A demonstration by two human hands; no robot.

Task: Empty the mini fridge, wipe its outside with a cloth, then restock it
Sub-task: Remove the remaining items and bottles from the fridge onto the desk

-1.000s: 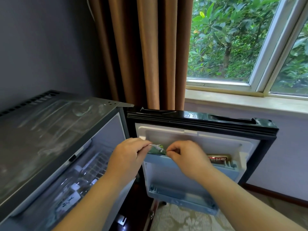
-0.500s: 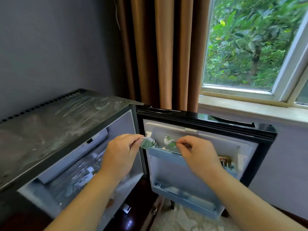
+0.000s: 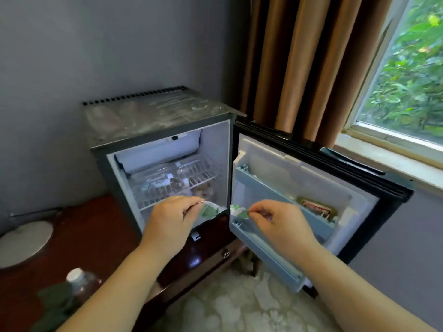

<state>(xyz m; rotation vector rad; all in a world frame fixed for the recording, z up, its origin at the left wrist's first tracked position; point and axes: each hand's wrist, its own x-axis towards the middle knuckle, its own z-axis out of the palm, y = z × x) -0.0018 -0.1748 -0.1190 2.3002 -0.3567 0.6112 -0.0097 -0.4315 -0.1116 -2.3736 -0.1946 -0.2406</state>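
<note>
A dark reddish-brown wooden table (image 3: 100,236) carries the mini fridge (image 3: 153,116), which stands at its back right corner against the wall. Left of the fridge, well apart from it, a round pale disc (image 3: 24,243) lies flat on the wood. In front of the fridge and to its left stands a clear bottle (image 3: 79,281) with a white cap, touching a crumpled green cloth (image 3: 55,305).

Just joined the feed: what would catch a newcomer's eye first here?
The left hand and right hand, centre frame, each pinch a green-and-white packet in front of the open mini fridge. A red packet sits in the door's upper shelf at right.
</note>
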